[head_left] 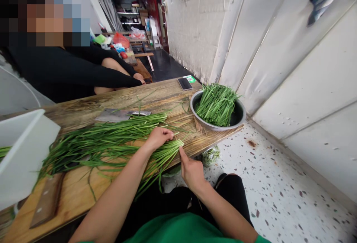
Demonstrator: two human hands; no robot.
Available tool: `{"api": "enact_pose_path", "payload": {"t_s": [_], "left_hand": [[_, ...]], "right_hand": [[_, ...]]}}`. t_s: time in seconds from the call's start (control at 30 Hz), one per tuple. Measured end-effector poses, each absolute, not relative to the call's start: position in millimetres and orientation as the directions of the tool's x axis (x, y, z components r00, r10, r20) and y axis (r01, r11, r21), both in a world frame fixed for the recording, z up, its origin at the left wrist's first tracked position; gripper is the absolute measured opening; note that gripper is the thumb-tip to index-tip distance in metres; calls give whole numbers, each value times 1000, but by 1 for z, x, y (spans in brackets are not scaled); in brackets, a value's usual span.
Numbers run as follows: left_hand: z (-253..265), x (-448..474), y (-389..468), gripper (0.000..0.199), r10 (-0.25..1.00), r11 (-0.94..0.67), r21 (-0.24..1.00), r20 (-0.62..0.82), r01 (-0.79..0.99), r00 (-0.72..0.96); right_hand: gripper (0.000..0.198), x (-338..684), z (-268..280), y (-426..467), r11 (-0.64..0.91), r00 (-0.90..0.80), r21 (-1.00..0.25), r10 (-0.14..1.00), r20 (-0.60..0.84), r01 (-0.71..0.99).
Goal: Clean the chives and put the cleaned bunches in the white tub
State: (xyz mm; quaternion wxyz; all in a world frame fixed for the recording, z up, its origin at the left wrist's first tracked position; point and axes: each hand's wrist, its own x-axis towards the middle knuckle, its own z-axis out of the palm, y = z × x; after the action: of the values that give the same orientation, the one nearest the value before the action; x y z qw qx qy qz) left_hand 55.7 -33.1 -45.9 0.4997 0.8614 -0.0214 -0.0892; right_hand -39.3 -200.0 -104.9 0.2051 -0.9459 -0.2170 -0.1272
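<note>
Long green garlic chives (106, 139) lie across the table and a wooden cutting board, pale ends to the right. My left hand (159, 138) is above the near bunch, thumb and fingers pinched on pale chive ends. At the front edge, my right hand (193, 169) has its index finger against the cut ends of the near bunch (167, 150). Its other fingers are curled, and what they hold, if anything, is hidden. A cleaver (114, 114) lies flat behind the chives. Another knife's wooden handle (47, 200) rests on the board, its blade covered by chives.
A metal bowl (241, 114) heaped with chives stands at the table's right end, over thin bamboo skewers (199, 126). Behind it lies a phone (184, 84). A white plastic bin (25, 154) is at the left. Across the table sits a person in black (72, 68).
</note>
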Motion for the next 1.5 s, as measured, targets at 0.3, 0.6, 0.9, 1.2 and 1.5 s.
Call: {"api": "enact_pose_path", "payload": {"t_s": [0.3, 0.6, 0.9, 1.2, 1.5], "left_hand": [[-44, 55, -34, 20, -116, -522, 852, -130, 51, 985], [-45, 55, -33, 20, -130, -520, 853, -131, 44, 983], [-41, 53, -35, 17, -102, -535, 843, -132, 57, 986], [-37, 53, -36, 18, -109, -540, 840, -133, 54, 985], [-40, 52, -36, 14, -87, -509, 858, -123, 62, 989]], "right_hand": [[53, -39, -103, -200, -832, 869, -302, 364, 336, 465], [54, -39, -105, -199, -833, 861, -290, 364, 355, 472], [52, -38, -107, -199, -838, 859, -280, 357, 368, 468], [53, -39, -108, -199, -826, 848, -292, 355, 394, 482], [54, -38, -105, -198, -835, 860, -285, 361, 362, 471]]}}
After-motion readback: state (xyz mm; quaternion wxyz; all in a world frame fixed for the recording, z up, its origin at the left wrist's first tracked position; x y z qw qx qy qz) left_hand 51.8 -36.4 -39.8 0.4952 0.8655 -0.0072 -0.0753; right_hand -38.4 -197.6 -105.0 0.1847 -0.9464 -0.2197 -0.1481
